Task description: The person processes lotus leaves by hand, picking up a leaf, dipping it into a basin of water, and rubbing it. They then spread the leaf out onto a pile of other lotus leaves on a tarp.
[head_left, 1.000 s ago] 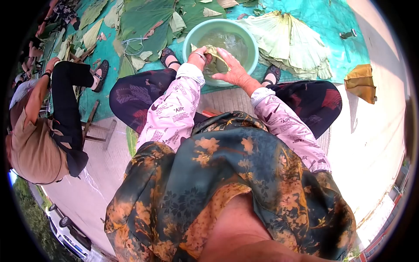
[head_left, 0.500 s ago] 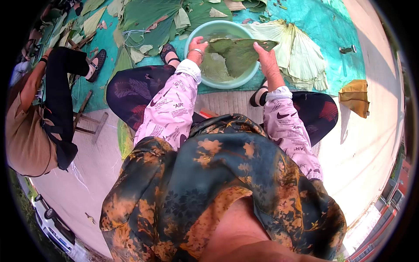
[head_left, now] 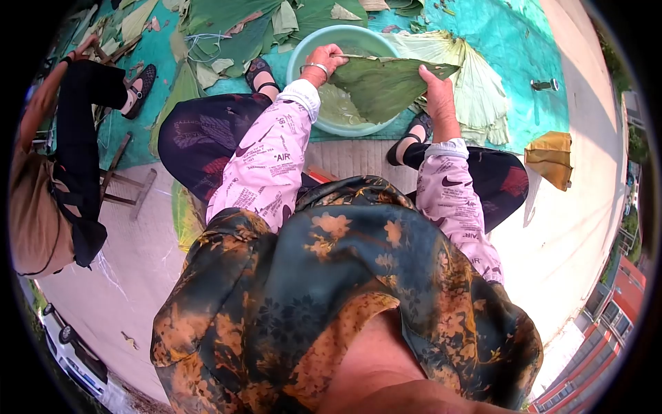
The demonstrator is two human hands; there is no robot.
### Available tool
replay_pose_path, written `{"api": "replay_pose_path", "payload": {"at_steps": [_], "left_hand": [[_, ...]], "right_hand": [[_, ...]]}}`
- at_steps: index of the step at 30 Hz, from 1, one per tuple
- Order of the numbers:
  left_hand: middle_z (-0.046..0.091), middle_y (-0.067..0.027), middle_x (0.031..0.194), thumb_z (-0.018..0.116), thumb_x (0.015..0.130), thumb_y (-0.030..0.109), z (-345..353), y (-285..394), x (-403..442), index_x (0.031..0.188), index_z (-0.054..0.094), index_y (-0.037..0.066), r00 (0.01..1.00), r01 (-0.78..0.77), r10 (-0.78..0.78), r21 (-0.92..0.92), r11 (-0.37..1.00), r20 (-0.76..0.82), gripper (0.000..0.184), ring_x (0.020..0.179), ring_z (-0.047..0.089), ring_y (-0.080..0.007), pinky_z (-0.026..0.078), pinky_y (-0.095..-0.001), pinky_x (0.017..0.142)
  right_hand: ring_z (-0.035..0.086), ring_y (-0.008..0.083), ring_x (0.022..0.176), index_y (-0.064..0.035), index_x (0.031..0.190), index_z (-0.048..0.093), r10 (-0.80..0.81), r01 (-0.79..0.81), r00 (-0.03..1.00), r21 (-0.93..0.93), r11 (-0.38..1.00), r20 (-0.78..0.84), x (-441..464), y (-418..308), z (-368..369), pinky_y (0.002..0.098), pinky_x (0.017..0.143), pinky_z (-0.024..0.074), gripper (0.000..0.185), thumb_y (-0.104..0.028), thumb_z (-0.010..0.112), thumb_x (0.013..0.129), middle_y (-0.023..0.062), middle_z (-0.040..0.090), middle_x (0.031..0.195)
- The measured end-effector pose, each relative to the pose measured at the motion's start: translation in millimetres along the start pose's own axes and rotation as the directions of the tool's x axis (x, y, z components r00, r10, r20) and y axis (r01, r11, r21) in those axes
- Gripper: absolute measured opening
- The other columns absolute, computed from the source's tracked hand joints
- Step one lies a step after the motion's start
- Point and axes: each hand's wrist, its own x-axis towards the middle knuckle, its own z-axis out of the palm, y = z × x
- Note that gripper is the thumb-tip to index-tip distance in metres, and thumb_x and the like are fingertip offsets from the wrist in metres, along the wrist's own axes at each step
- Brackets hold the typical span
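A green lotus leaf [head_left: 383,90] is stretched between both of my hands over a pale aqua plastic basin [head_left: 295,77]. My left hand [head_left: 323,63], with a bracelet at the wrist, is closed on the leaf's upper left edge. Its right end is pinched between the thumb and fingers of my right hand [head_left: 438,95], beyond the basin's right rim. Cloudy water [head_left: 339,105] shows in the basin below the leaf. The leaf's lower part hangs across the right side of the basin.
Large green leaves [head_left: 231,27] lie on a teal tarp [head_left: 510,41] beyond the basin. Pale folded leaves [head_left: 476,90] fan out to the right, near a shiny cylinder [head_left: 545,85] and a brown folded piece [head_left: 549,159]. Another person [head_left: 41,214] sits left beside a wooden stool [head_left: 131,186].
Both hands have lifted the leaf from the water and shifted it right, so its right end now passes the basin's rim. The leaf is pulled straighter along its top edge.
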Motion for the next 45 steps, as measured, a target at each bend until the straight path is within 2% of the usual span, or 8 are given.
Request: {"api": "replay_pose_path", "payload": {"at_steps": [4, 8, 12, 17, 23, 27, 34, 45], "left_hand": [[0.06, -0.0067, 0.093, 0.069, 0.066, 0.019, -13.1, 27.2, -18.1, 0.096, 0.058, 0.009, 0.933, -0.064, 0.196, 0.396, 0.916, -0.303, 0.033, 0.089, 0.054, -0.022, 0.043, -0.0331, 0.077], [0.056, -0.0119, 0.105, 0.069, 0.065, 0.02, -7.6, 28.5, -16.8, 0.107, 0.053, 0.01, 0.917, 0.05, 0.077, 0.304, 0.951, -0.392, 0.046, 0.1, 0.05, -0.028, 0.04, -0.0377, 0.085], [0.05, -0.0155, 0.117, 0.069, 0.067, 0.023, 9.9, 64.8, -25.7, 0.116, 0.048, 0.008, 0.993, 0.01, 0.005, -0.128, 0.992, 0.117, 0.056, 0.106, 0.048, -0.0289, 0.038, -0.0356, 0.091], [0.049, -0.0142, 0.12, 0.067, 0.071, 0.024, 34.2, 107.4, -56.5, 0.127, 0.038, 0.013, 0.907, -0.319, 0.212, 0.266, 0.909, 0.365, 0.065, 0.111, 0.046, -0.0287, 0.035, -0.0335, 0.094], [0.063, -0.006, 0.095, 0.053, 0.081, 0.006, 20.6, 86.1, -26.3, 0.106, 0.06, 0.008, 0.936, -0.055, 0.108, -0.163, 0.985, 0.336, 0.026, 0.088, 0.056, -0.0143, 0.043, -0.0275, 0.081], [0.061, -0.0027, 0.097, 0.055, 0.082, 0.012, -11.2, 102.3, -23.9, 0.112, 0.055, 0.007, 0.916, 0.094, -0.074, -0.032, 0.995, 0.395, 0.031, 0.084, 0.057, -0.0134, 0.045, -0.0281, 0.078], [0.062, -0.0062, 0.094, 0.058, 0.081, 0.014, -30.5, 91.0, -19.6, 0.111, 0.055, 0.004, 0.843, 0.403, -0.115, -0.475, 0.782, 0.526, 0.032, 0.081, 0.06, -0.016, 0.048, -0.0322, 0.075], [0.061, -0.0035, 0.092, 0.066, 0.075, 0.018, -33.1, 69.5, -12.2, 0.106, 0.054, 0.005, 0.853, 0.425, -0.184, -0.445, 0.788, 0.488, 0.035, 0.079, 0.06, -0.014, 0.049, -0.0291, 0.068]], "right_hand": [[0.058, 0.0242, 0.083, 0.0037, 0.107, 0.049, 0.043, -0.023, 0.995, 0.202, 0.979, -0.092, 7.1, 7.6, -5.4, 0.0375, 0.071, 0.0489, 0.032, -0.01, 0.058, 0.08, 0.0132, 0.057, 0.099], [0.056, 0.0286, 0.089, 0.0047, 0.108, 0.047, 0.159, -0.091, 0.973, 0.349, 0.932, -0.169, 11.6, 12.5, -8.5, 0.0445, 0.075, 0.0484, 0.03, -0.009, 0.054, 0.082, 0.0154, 0.054, 0.104], [0.055, 0.0307, 0.092, 0.0036, 0.111, 0.045, 0.196, -0.125, 0.972, 0.416, 0.901, -0.132, 21.8, 22.6, -8.2, 0.0513, 0.075, 0.0479, 0.032, -0.005, 0.054, 0.081, 0.0164, 0.051, 0.105], [0.053, 0.0282, 0.096, 0.0008, 0.111, 0.046, 0.124, -0.121, 0.992, 0.505, 0.855, 0.027, 13.7, 11.8, 8.8, 0.0455, 0.082, 0.0451, 0.031, -0.013, 0.055, 0.084, 0.0144, 0.051, 0.107], [0.041, 0.0247, 0.113, -0.0017, 0.131, 0.028, -0.1, 0.079, 0.945, 0.079, 0.994, 0.31, -0.4, -13.4, 5.3, 0.04, 0.095, 0.0351, 0.073, -0.012, 0.068, 0.071, 0.0142, 0.039, 0.127], [0.032, 0.0278, 0.123, -0.002, 0.134, 0.024, -0.149, 0.174, 0.87, -0.009, 0.985, 0.471, 2.6, -14.8, -4.5, 0.0366, 0.101, 0.0272, 0.083, -0.014, 0.071, 0.067, 0.0169, 0.031, 0.134], [0.028, 0.0284, 0.127, -0.0008, 0.134, 0.023, -0.118, 0.304, 0.889, -0.38, 0.874, 0.442, 19.7, 14.8, -1.4, 0.0372, 0.101, 0.0281, 0.087, -0.024, 0.072, 0.066, 0.0175, 0.029, 0.136], [0.053, 0.0087, 0.075, 0.0006, 0.098, 0.059, -0.068, 0.098, 0.972, -0.126, 0.987, 0.224, 23.4, 31.2, 1.3, 0.0233, 0.069, 0.0425, 0.029, -0.017, 0.065, 0.075, 0.0028, 0.061, 0.086]]}}
